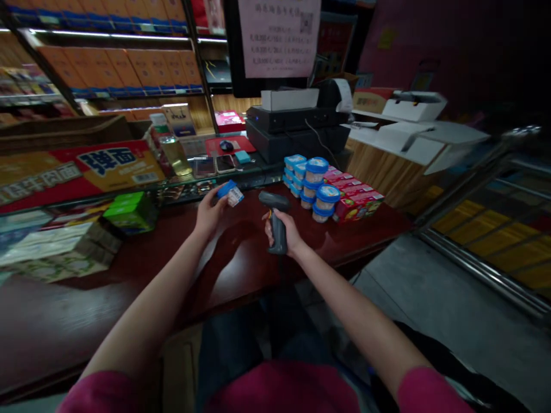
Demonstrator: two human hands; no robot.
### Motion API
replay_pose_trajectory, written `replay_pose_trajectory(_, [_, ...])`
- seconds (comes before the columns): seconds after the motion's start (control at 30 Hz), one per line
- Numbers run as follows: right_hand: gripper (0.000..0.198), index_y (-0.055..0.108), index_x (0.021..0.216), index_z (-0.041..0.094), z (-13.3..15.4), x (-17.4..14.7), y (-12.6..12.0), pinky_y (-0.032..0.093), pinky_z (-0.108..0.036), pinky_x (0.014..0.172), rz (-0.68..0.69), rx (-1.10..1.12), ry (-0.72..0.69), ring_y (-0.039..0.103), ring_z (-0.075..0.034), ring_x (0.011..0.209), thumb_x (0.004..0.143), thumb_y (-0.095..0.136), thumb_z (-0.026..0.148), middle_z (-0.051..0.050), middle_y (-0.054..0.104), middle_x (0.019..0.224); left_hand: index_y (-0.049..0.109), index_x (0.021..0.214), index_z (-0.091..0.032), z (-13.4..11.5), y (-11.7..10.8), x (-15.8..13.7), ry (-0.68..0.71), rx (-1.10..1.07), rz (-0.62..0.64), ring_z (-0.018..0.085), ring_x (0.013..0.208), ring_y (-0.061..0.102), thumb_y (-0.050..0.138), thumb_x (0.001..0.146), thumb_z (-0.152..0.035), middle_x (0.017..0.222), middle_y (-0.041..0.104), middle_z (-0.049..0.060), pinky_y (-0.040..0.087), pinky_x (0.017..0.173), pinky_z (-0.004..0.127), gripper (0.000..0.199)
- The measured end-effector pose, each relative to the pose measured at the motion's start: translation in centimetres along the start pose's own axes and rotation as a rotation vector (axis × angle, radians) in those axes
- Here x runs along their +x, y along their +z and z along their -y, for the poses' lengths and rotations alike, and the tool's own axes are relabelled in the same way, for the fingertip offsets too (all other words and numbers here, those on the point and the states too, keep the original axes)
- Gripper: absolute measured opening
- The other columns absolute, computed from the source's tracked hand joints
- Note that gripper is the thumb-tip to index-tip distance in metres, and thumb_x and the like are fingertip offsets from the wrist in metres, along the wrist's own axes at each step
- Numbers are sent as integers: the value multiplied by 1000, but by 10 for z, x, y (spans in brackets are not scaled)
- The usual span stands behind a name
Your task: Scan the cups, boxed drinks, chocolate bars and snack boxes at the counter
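Leftward, cartons [64, 252]: stacked on the counter [241, 267], a green box [130, 212] beside them.
Left hand [210, 213]: raised over the counter, fingers clamped on a tub [231, 193].
Tub: tilted, blue-lidded, held out near the scanner [279, 234].
Scanner: roughly upright, right of the tub.
Right hand [290, 230]: fingers wrapped around the scanner's handle.
Other tubs [313, 186]: stacked on the counter, beyond the scanner.
Red boxes [358, 199]: beside those tubs.

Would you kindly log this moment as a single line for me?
left hand: holding blue-lidded tub | right hand: gripping handheld scanner | counter: stacked tubs, red boxes, green packs
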State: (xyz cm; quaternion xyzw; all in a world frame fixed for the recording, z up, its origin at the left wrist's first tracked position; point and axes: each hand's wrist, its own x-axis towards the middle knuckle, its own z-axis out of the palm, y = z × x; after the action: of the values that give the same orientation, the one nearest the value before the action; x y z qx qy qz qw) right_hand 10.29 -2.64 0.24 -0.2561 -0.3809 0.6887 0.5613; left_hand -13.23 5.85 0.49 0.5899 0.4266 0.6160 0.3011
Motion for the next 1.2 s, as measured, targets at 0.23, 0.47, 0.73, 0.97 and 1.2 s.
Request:
replay_pose_trajectory(0.23, [40,65,88,17,-57,64,47,41,-19,32,190,-25,305,49,-10,39,91,61,56,4,56,55,67,132,-20,31,-86,-27,-133,-52,3,29,122,67,81,78,-43,138,69,13,54,107,47,60])
replay_pose_trajectory(0.47, [42,64,87,18,-74,74,49,39,-18,31,246,-42,403,47,-10,38,92,58,60,4,56,55,67,132,-19,46,-105,-28,-96,-32,-27,30,134,60,76,84,-36,144,64,13,44,118,50,51])
replay_pose_trajectory(0.73, [43,64,85,16,-73,76,49,38,-19,29,247,-58,458,46,-10,36,92,58,57,2,57,55,69,130,-19,41,-103,-26,-56,97,18,30,133,60,70,87,-32,140,66,12,46,117,48,45])
replay_pose_trajectory(0.97, [41,64,86,17,-70,72,51,39,-20,30,221,-29,457,46,-10,37,94,59,57,3,56,55,69,129,-18,44,-105,-28,27,167,-25,29,135,58,68,88,-27,141,65,14,44,119,49,42])
replay_pose_trajectory(1.2, [39,64,89,18,-69,68,49,40,-21,29,219,-10,450,47,-11,36,91,62,57,3,56,55,73,126,-25,29,-125,-35,117,597,-185,26,136,57,58,90,-14,143,62,9,43,120,47,40])
